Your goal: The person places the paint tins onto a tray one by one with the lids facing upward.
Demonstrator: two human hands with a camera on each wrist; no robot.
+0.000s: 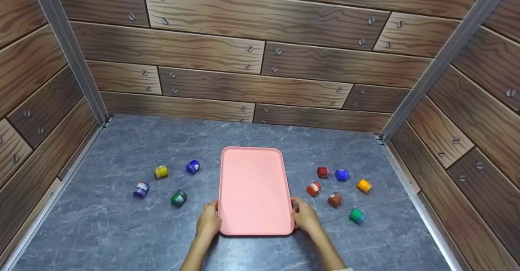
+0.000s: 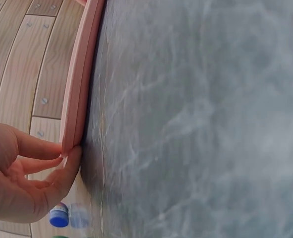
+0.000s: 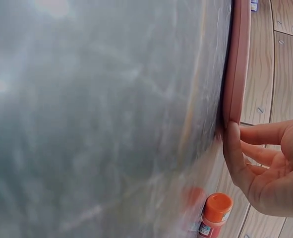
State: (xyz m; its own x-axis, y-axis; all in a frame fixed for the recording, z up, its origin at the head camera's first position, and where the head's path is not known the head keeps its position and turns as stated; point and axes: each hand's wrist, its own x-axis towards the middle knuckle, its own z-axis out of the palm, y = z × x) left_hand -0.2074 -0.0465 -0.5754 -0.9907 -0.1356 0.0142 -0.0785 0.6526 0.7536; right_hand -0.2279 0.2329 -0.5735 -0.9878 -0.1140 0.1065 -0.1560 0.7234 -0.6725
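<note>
A pink rectangular tray lies on the grey marbled table in the middle of the head view, its long side running away from me. My left hand pinches its left edge near the front corner. In the left wrist view, thumb and fingertips meet at the tray's rim. On the opposite side, my right hand pinches the right edge, also near the front. The right wrist view shows a fingertip against the underside of the rim, with the thumb beside it.
Small paint jars lie left of the tray: yellow, blue, purple and dark green. Several more lie right, among them red, orange-red, brown and green. Wood-patterned walls enclose the table.
</note>
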